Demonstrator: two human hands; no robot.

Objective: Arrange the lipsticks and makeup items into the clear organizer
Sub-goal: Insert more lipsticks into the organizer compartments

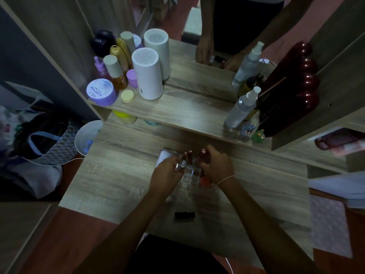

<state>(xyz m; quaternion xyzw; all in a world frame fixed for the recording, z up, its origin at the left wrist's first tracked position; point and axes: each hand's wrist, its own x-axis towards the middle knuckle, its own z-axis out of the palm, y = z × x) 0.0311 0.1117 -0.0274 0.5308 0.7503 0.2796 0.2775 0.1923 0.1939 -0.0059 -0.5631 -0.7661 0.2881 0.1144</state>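
At the middle of the worktop (122, 175) stands the clear organizer (188, 175). The left hand (167, 173) fingers pinch a clear-capped item (182, 164); the right hand (216, 165) fingers grip a red lipstick (203, 153). A black lipstick (184, 215) lies near the front edge.

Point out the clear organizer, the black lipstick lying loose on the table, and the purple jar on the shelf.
clear organizer (187, 177): head view, on a bare compartment wall between the hands.
black lipstick (184, 215): head view, on the middle of its dark case.
purple jar (99, 92): head view, on its printed lid.
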